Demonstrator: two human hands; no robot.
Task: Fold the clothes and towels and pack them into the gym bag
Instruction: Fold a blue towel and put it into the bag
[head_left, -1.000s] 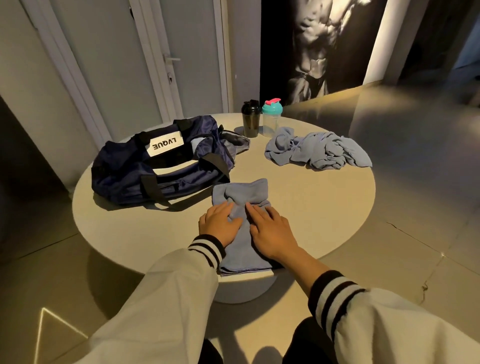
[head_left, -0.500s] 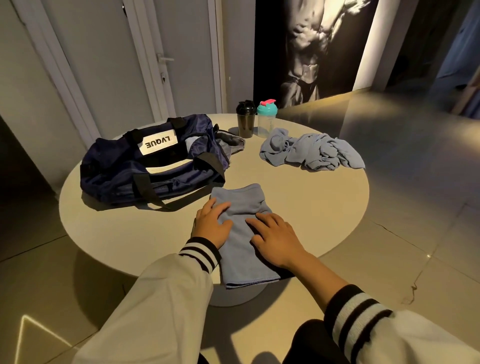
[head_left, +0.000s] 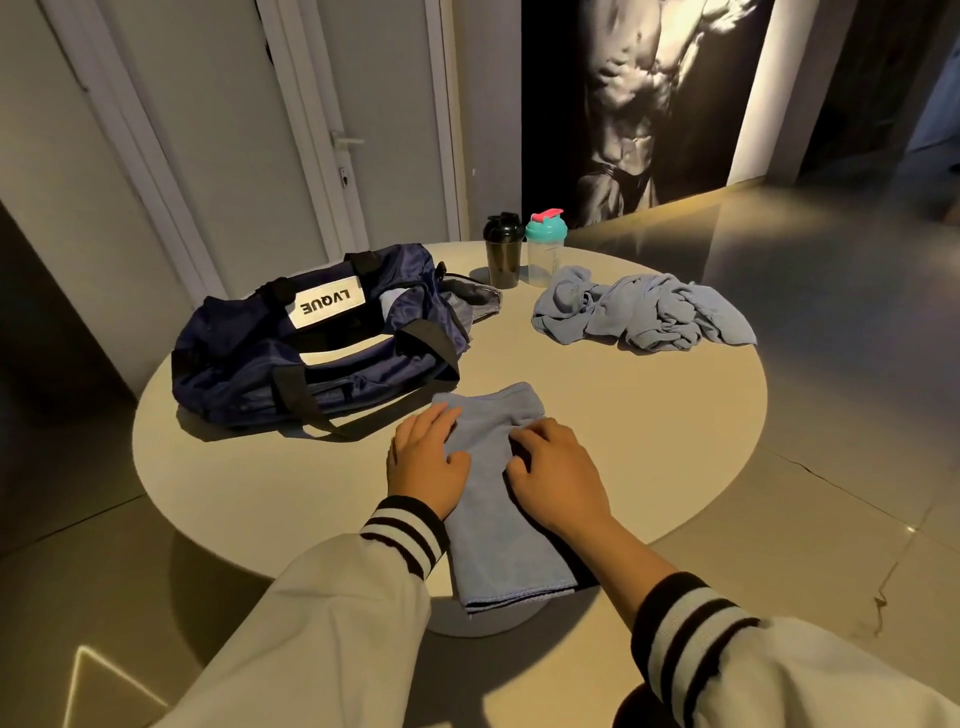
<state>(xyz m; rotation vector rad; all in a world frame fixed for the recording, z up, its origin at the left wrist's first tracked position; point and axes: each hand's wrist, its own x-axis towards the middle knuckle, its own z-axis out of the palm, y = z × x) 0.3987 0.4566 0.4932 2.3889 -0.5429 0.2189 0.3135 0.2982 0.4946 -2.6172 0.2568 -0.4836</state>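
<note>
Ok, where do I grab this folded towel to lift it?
Take the folded towel by its two long sides, coming from left and right. It lies as a narrow layered strip, near end overhanging the table edge; lifting by one end would likely unfold it.

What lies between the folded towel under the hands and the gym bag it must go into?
Nothing visible. Only bare table separates the folded towel from the gym bag, beyond it to the left. The black shaker, teal-lidded shaker and crumpled clothes lie off to the right.
</note>
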